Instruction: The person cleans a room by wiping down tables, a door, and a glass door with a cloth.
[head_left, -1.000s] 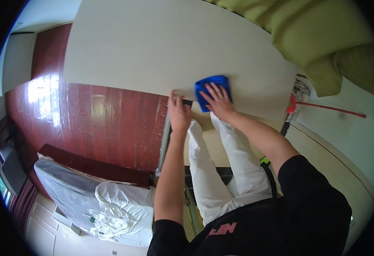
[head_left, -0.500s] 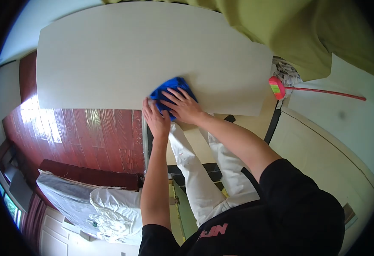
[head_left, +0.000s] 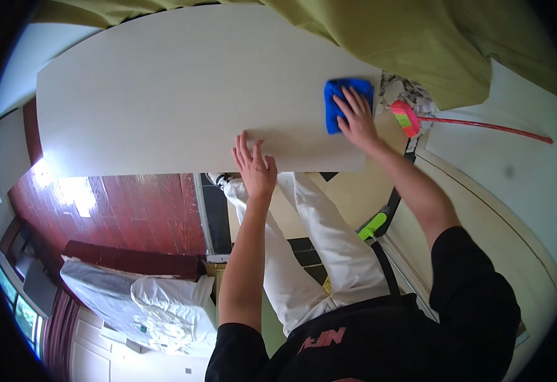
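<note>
A blue cloth lies folded on the right end of a large white board. My right hand has its fingers over the cloth and presses it against the board. How much of the cloth is gripped under the palm is hidden. Near the board's front edge, left of the cloth, my left hand touches the surface with its fingers apart and nothing in them.
Olive-green fabric hangs along the far edge. Right of the board is a pink broom with a red handle beside patterned crumpled material. A green brush head is by my leg. Left below lie a reddish wood floor and a plastic-covered mattress.
My right hand has slid the blue cloth to the right, towards the board's end. My left hand has come off the cloth onto the board. The view has shifted slightly.
</note>
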The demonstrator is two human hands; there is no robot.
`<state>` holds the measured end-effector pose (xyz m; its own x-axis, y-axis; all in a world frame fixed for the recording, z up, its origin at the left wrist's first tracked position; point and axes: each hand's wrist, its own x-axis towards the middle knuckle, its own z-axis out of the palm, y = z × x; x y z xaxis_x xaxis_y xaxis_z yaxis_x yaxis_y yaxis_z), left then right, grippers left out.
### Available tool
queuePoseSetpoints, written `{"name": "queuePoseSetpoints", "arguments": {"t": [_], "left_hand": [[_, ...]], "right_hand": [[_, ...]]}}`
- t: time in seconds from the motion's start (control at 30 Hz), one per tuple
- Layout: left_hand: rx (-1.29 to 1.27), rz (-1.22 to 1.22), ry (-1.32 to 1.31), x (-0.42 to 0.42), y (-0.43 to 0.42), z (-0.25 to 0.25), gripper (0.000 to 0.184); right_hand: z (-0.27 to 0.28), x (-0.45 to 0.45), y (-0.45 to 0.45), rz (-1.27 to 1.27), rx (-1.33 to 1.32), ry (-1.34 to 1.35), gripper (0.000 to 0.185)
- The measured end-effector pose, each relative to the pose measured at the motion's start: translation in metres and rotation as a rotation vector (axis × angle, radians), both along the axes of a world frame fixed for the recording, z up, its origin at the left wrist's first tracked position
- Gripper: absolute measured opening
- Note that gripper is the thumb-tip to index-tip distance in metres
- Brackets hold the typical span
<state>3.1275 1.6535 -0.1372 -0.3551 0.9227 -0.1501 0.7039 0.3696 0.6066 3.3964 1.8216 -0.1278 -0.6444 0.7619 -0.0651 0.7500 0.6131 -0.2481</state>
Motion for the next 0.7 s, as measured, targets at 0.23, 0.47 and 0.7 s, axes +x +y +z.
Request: {"name": "queuePoseSetpoints", "arguments": {"t": [0.23, 0.47, 0.7], "left_hand": [[-0.024, -0.108, -0.074, -0.024, -0.003, 0.006, 0.040], [-0.043, -0.172, -0.270, -0.047, -0.005, 0.011, 0.048], [0.008, 0.060, -0.219, -0.130, -0.007, 0.014, 0.051]], "right_hand": [[-0.027, -0.089, 0.144, 0.130, 0.061, 0.145, 0.057], [-0.062, -0.136, 0.166, -0.402, 0.281, 0.025, 0.060], [-0.037, -0.164, 0.091, -0.340, 0.216, 0.051, 0.064]]}}
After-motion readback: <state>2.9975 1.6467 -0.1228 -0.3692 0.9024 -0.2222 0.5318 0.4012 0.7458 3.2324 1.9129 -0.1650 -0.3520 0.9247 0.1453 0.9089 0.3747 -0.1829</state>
